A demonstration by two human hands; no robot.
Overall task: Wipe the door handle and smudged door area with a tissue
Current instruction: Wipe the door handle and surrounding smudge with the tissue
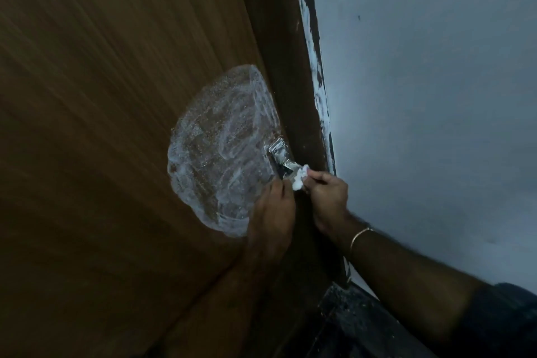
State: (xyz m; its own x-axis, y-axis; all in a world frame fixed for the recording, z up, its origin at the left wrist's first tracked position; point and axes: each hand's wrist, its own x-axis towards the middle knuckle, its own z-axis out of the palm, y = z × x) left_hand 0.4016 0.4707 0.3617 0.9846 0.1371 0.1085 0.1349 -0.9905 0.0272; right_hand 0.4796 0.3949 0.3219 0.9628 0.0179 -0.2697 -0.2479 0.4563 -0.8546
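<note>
Right hand (327,197) pinched shut on a crumpled white tissue (299,180), thumb and forefinger gripping its right edge; wad pressed against the lower end of the metal door handle (282,158). Thin gold bangle (359,237) on the right wrist, dark sleeve (505,317) further down the forearm.

Left hand (271,212) just beside, knuckles toward the camera, fingertips up against the handle's lower left side and touching the tissue's left edge. Curled in, possibly bracing the handle or sharing the tissue; too dim to say which, so grip on that side not readable.

Handle shiny, short, tilted, sitting at the door's right edge, wet-looking with white residue.

Left of handle: large rounded patch of whitish foamy smear (220,151) on the brown wooden door (101,96), streaked in arcs, thicker white along its rim. Lower edge of patch partly behind the left hand.

Right of handle: dark brown door frame (286,67), running top to bottom. Beyond it, ragged white paint line, then pale grey-blue wall (421,81).

Dark speckled floor or skirting (357,322) at bottom right, blurred.
</note>
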